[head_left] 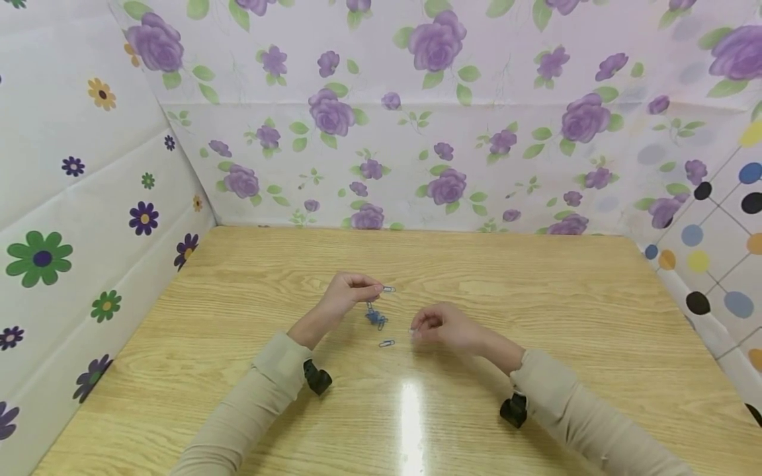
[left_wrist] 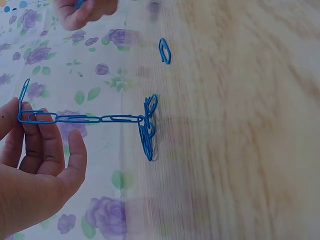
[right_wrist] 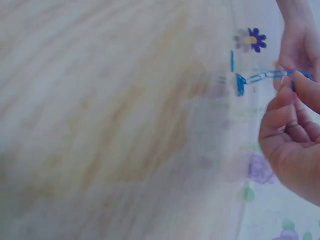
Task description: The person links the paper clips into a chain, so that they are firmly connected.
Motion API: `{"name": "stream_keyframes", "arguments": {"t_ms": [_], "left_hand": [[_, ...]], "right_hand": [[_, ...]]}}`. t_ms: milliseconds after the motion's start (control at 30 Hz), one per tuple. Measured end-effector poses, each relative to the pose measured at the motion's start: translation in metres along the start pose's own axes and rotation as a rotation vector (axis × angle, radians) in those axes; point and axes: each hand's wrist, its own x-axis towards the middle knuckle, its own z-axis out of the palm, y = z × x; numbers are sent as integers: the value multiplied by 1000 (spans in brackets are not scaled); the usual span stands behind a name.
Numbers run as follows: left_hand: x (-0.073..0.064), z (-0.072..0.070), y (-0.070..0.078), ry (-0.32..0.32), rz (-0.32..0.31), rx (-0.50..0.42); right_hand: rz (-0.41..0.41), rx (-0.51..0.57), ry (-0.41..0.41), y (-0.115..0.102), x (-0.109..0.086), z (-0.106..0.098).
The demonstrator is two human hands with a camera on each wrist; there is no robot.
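My left hand (head_left: 348, 294) pinches the top end of a chain of blue paper clips (left_wrist: 77, 119) between thumb and fingers. One clip (head_left: 389, 289) juts out past those fingertips. The chain hangs to the tabletop, where its lower links lie bunched in a small heap (head_left: 375, 318). To the right, a little nearer the front, my right hand (head_left: 443, 325) pinches a single paper clip (head_left: 413, 330), mostly hidden by the fingertips. The two hands are apart. A loose blue paper clip (left_wrist: 165, 51) lies on the table near the heap.
The wooden table (head_left: 506, 277) has a bright glare patch near its front. Behind it hangs a cloth with purple flowers (head_left: 446, 188). Patterned sheets flank the left and right sides. A small black camera (head_left: 513, 410) sits at each wrist.
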Motion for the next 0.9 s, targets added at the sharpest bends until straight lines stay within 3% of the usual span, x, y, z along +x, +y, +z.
{"name": "stream_keyframes", "arguments": {"t_ms": [167, 300, 900], "left_hand": [[2, 0, 0, -14, 12, 3], [3, 0, 0, -12, 8, -8], [4, 2, -3, -30, -13, -11]], "right_hand": [[-62, 70, 17, -5, 0, -6], [-64, 74, 35, -8, 0, -8], [56, 251, 299, -11, 13, -11]]}}
